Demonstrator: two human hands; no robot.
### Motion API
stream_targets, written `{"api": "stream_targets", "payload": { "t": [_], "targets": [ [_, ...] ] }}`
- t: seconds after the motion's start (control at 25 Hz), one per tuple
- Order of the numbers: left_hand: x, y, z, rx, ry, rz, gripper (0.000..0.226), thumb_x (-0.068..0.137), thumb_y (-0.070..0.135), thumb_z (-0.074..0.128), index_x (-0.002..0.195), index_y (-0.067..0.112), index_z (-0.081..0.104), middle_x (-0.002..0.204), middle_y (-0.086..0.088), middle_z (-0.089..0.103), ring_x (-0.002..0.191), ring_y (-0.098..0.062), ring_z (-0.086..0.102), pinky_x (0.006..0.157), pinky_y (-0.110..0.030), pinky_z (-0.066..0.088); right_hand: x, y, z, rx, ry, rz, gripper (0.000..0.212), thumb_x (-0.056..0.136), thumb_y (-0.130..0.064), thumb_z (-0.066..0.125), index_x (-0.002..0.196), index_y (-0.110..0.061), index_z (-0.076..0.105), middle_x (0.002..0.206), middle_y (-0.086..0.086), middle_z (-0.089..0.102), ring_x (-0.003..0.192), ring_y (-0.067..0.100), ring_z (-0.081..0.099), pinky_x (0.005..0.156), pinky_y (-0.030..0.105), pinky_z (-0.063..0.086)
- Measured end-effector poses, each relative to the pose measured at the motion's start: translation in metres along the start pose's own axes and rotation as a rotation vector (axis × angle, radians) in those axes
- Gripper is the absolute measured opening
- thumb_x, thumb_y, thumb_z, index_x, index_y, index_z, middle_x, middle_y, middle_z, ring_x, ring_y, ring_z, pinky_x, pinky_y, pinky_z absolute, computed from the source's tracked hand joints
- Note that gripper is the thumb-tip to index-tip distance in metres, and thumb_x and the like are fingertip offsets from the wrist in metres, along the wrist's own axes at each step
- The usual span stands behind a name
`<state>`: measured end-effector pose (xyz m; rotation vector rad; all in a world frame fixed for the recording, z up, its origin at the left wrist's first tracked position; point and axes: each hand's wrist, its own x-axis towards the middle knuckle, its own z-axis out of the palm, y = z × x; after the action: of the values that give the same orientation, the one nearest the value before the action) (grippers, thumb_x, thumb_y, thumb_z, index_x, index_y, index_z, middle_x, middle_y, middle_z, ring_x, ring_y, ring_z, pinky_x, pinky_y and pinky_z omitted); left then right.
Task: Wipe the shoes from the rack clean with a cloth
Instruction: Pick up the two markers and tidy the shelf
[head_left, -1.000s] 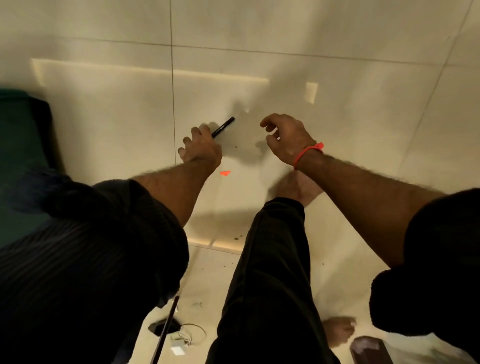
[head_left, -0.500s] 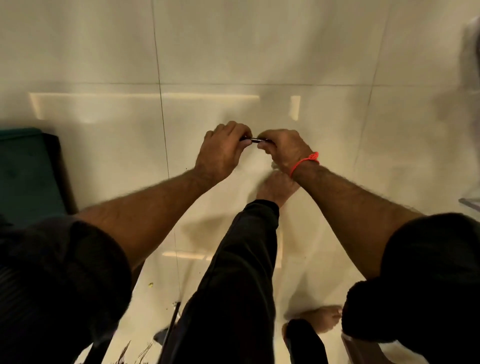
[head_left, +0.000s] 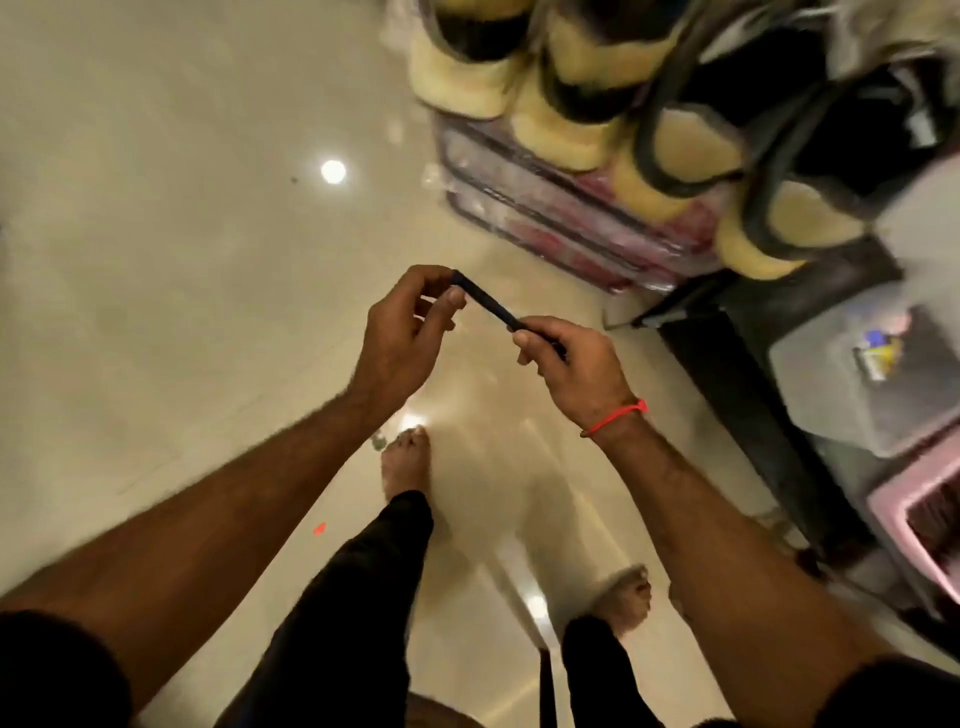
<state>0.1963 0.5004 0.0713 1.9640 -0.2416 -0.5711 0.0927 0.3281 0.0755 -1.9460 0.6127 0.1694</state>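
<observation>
Shoes (head_left: 670, 119) sit far right on the rack (head_left: 561, 208): four pale-soled ones in a row, blurred. Your two hands meet over the floor (head_left: 156, 260); your left hand (head_left: 400, 338) pinches one end of one dark pen (head_left: 488, 304), your right hand (head_left: 571, 369) grips the other end.

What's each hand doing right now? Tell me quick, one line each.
Left hand: closed, pinching the far end of a thin dark pen-like stick.
Right hand: closed on the near end of the same stick.
</observation>
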Motion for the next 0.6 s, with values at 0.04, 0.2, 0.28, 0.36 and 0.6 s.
{"api": "stream_targets", "payload": {
  "t": [0.04, 0.2, 0.28, 0.36, 0.6],
  "targets": [
    [-0.002, 0.036, 0.034, -0.024, -0.049, 0.028, 0.016, 0.105, 0.024, 0.057, 0.110, 0.011, 0.066, 0.097, -0.001, 0.073, 0.078, -0.012, 0.068, 0.067, -0.015, 0.049, -0.023, 0.008, -0.039, -0.010, 0.091, -0.002, 0.017, 0.098, -0.025, 0.061, 0.103, -0.015, 0.075, 0.078, -0.005, 0.068, 0.072, 0.000, 0.058, 0.072, 0.019, 0.046],
    [-0.043, 0.147, 0.163, -0.098, -0.258, 0.134, 0.017, 0.105, 0.021, 0.056, 0.108, 0.009, 0.068, 0.089, -0.005, 0.072, 0.074, -0.014, 0.067, 0.065, -0.017, 0.049, -0.129, 0.047, -0.165, -0.009, 0.478, 0.043, 0.028, 0.096, -0.030, 0.056, 0.103, -0.011, 0.077, 0.086, 0.003, 0.059, 0.080, 0.016, 0.058, 0.077, 0.026, 0.046],
    [-0.079, 0.195, 0.226, -0.126, -0.389, 0.197, 0.014, 0.105, 0.018, 0.057, 0.112, 0.009, 0.065, 0.091, -0.009, 0.071, 0.075, -0.012, 0.066, 0.065, -0.017, 0.049, -0.187, 0.068, -0.218, 0.008, 0.618, 0.081, 0.028, 0.095, -0.029, 0.057, 0.104, -0.010, 0.077, 0.086, 0.000, 0.058, 0.082, 0.014, 0.059, 0.079, 0.025, 0.046],
    [-0.119, 0.238, 0.282, -0.118, -0.517, 0.230, 0.013, 0.104, 0.017, 0.057, 0.114, 0.012, 0.064, 0.094, -0.007, 0.071, 0.079, -0.012, 0.067, 0.065, -0.018, 0.051, -0.244, 0.082, -0.261, 0.014, 0.746, 0.111, 0.028, 0.094, -0.029, 0.060, 0.105, -0.008, 0.076, 0.087, -0.001, 0.058, 0.082, 0.012, 0.059, 0.078, 0.020, 0.046],
    [-0.238, 0.320, 0.418, 0.129, -0.863, 0.382, 0.023, 0.100, 0.029, 0.063, 0.122, 0.029, 0.058, 0.101, 0.012, 0.068, 0.084, -0.013, 0.068, 0.076, -0.034, 0.060, -0.408, 0.115, -0.357, 0.027, 1.165, 0.232, 0.024, 0.094, -0.026, 0.065, 0.107, -0.007, 0.074, 0.091, 0.001, 0.063, 0.078, 0.007, 0.058, 0.076, 0.012, 0.044]
  ]
}}
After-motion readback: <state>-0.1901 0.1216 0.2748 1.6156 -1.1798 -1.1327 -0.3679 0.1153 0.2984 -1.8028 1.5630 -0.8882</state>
